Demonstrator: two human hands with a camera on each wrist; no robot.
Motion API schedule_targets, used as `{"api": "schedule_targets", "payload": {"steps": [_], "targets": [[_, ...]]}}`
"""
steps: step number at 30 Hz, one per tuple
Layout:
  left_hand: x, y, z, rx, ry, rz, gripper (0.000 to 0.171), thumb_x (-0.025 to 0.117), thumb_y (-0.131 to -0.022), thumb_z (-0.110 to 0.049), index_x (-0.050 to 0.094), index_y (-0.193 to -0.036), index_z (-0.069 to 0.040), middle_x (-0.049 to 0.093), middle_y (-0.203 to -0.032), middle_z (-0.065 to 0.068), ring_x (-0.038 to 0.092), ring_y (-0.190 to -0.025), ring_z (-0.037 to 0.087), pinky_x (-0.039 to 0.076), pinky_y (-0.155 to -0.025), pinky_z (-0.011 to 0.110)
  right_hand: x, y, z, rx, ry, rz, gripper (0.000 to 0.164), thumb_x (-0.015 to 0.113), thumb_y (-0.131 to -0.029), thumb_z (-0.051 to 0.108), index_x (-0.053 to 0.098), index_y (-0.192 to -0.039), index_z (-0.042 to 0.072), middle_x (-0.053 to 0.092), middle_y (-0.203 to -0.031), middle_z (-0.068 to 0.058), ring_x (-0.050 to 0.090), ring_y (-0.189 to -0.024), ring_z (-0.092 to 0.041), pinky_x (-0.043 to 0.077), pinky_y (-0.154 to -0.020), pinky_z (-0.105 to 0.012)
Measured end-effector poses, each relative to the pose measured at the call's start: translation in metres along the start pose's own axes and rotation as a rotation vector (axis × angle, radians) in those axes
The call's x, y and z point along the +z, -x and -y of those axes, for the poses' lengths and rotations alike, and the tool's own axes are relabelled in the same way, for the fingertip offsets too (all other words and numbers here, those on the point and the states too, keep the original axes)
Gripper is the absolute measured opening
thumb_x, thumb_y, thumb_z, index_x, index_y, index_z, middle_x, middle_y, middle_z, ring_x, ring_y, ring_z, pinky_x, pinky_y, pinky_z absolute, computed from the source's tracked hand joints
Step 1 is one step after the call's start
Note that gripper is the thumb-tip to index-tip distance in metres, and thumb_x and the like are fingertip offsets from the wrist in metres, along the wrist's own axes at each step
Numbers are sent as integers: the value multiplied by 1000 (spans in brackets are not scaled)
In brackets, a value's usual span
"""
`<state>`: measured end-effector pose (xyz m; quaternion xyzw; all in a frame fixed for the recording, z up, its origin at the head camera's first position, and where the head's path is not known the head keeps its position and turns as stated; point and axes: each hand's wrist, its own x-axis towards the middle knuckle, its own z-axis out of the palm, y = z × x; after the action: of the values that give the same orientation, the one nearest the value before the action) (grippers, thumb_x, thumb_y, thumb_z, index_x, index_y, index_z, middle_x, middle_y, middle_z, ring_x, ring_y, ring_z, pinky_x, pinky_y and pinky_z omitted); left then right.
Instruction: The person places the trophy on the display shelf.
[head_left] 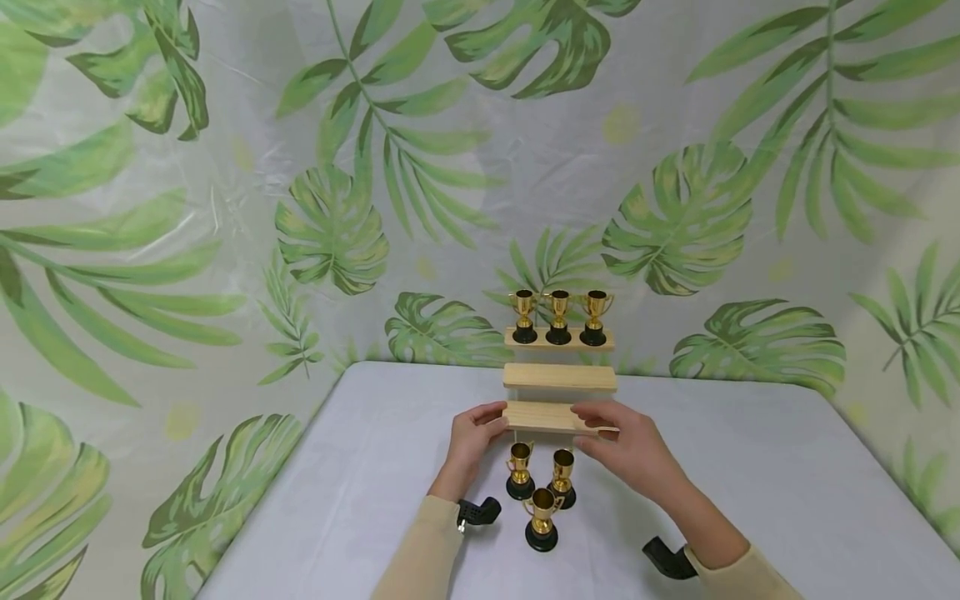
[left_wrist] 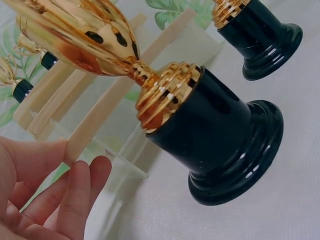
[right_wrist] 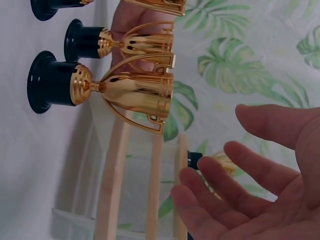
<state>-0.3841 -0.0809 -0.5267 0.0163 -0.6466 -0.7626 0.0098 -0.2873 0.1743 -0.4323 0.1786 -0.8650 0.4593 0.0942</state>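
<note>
A small tiered stand has wooden shelf boards on a translucent frame [left_wrist: 135,165]. My left hand [head_left: 474,435] pinches the left end of the lowest shelf board [head_left: 542,415], thumb above and fingers below in the left wrist view. My right hand [head_left: 632,446] is by the board's right end; in the right wrist view its fingers [right_wrist: 220,187] are spread and loosely bent, holding nothing. In front of the stand, three gold trophy cups on black bases stand upright on the table: a left one [head_left: 520,472], a right one [head_left: 562,479] and a nearer one [head_left: 542,521].
Three more gold trophies [head_left: 558,317] stand in a row on the top shelf board [head_left: 570,343]. Between top and bottom is a bare middle board [head_left: 558,377]. A white cloth covers the table [head_left: 330,500]; a leaf-patterned curtain [head_left: 450,167] hangs behind it.
</note>
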Motion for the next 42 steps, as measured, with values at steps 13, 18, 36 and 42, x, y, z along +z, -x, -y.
{"api": "schedule_targets", "payload": {"steps": [13, 18, 36, 42], "targets": [[1, 2, -4, -2, -1, 8, 33, 73, -90, 1, 70, -122, 3, 68, -121, 22, 71, -100, 25, 59, -85, 35, 17, 0, -9, 6, 46, 115, 41, 82, -87, 19, 69, -126, 20, 65, -123, 3, 62, -114, -30, 55, -93, -48], [2, 1, -3, -8, 11, 15, 31, 74, -89, 0, 72, -120, -1, 69, -119, 18, 71, -100, 24, 59, -85, 34, 21, 1, -14, -42, 63, 179, 39, 82, -86, 25, 69, -124, 25, 64, -120, 3, 61, -115, -29, 55, -91, -51], [-1, 2, -1, -10, 8, 6, 29, 74, -89, 1, 74, -118, -2, 70, -118, 16, 70, -101, 24, 59, -85, 34, 34, 0, -24, -102, 97, 223, 30, 80, -88, 17, 73, -116, 24, 69, -110, 8, 66, -103, -16, 59, -86, -39], [-3, 1, 1, 3, -3, 18, 30, 74, -90, 0, 73, -119, -1, 70, -118, 16, 70, -100, 22, 58, -88, 36, 36, 0, -27, -134, 77, 216, 33, 82, -85, 15, 73, -116, 23, 70, -110, 5, 67, -101, -17, 59, -84, -32]]}}
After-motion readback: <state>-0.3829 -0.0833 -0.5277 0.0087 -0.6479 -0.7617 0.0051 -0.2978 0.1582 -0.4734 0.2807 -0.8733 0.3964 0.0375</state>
